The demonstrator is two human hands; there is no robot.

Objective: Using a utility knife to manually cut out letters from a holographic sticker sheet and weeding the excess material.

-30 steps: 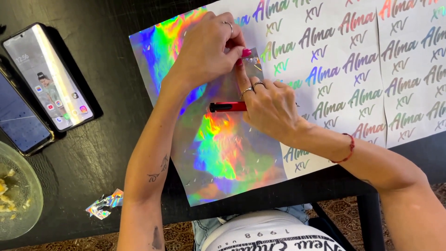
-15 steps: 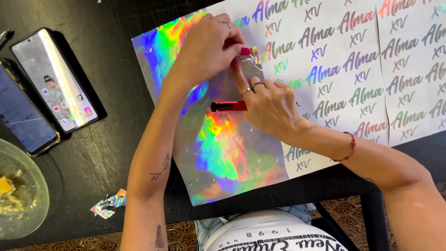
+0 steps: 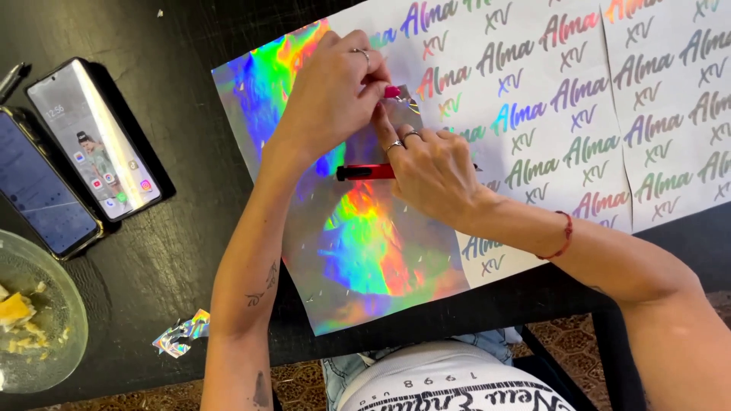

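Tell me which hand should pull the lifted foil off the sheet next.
Probably the left hand: its fingertips pinch the lifted foil. The right hand grips the red tool and rests on the sheet.

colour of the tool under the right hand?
Red body with a black tip: the tool lies under the right hand on the holographic sheet. Head view.

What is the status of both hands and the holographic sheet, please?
Left hand pinching foil strip. Right hand gripping red tool, pressing holographic sheet. Nothing blocking.
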